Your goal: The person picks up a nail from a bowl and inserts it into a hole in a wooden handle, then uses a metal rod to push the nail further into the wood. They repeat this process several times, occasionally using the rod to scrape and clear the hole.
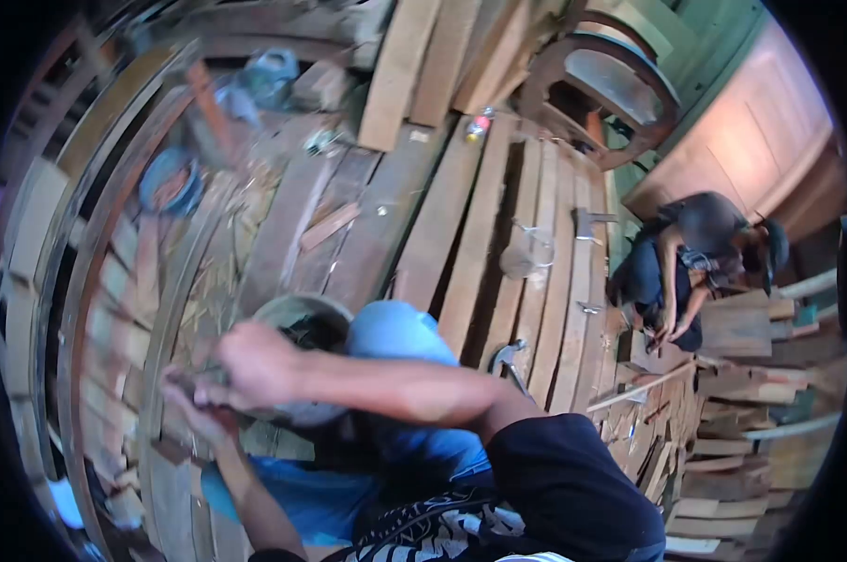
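My right hand (260, 363) is a blurred fist, reached across my body to the left. Just below it, my left hand (199, 412) is cupped, its fingers up against a small dark object (210, 386) between the two hands. I cannot tell what that object is. A round grey tub (302, 305) stands right behind the hands, its dark inside partly hidden by my right hand and forearm. My knee in blue jeans (395, 330) is beside the tub.
Long wooden planks (470, 253) cover the floor ahead. A claw hammer (508, 356) lies right of my knee, another hammer (587, 225) farther off. A blue bucket (170, 183) stands at left. At right a person (686, 262) crouches over wood pieces.
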Demonstrator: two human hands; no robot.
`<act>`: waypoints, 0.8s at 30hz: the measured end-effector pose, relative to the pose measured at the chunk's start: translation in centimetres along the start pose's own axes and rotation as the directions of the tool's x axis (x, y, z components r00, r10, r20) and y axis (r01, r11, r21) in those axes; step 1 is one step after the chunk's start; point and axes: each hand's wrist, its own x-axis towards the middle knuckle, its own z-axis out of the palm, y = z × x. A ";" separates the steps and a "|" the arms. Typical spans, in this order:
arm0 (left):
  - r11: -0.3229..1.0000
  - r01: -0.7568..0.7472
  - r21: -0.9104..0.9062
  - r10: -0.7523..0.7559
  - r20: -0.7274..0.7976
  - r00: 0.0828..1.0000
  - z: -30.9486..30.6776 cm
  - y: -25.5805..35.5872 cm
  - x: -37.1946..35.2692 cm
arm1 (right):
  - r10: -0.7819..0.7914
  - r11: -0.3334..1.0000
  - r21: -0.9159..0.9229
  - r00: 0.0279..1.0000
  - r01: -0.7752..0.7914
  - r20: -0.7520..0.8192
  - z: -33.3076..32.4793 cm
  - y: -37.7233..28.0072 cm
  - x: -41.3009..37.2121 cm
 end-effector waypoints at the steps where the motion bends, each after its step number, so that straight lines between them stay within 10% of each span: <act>1: 0.998 -0.057 -0.015 0.056 -0.038 0.998 1.2 0.7 -0.3 | 0.015 0.998 0.058 1.000 -0.016 0.010 1.6 0.7 0.1; 4: 0.989 0.127 -0.079 -0.114 0.152 0.982 -4.9 0.2 4.2 | 0.157 0.984 0.065 0.976 -0.168 0.152 1.1 -0.7 -0.1; 10: 0.906 0.026 -0.422 0.018 0.098 0.995 -5.8 0.8 6.6 | 0.120 0.993 -0.028 0.952 -0.117 0.281 2.3 0.5 -0.3; 21: 0.930 0.113 -0.350 -0.019 0.263 0.965 -7.6 -2.3 10.4 | 0.161 0.983 0.050 0.966 -0.175 0.200 -0.1 1.0 -0.9; 24: 0.995 0.012 -0.104 -0.021 -0.083 0.996 -3.4 -0.5 8.2 | 0.199 0.970 0.115 0.971 -0.214 0.130 -0.7 1.1 -0.6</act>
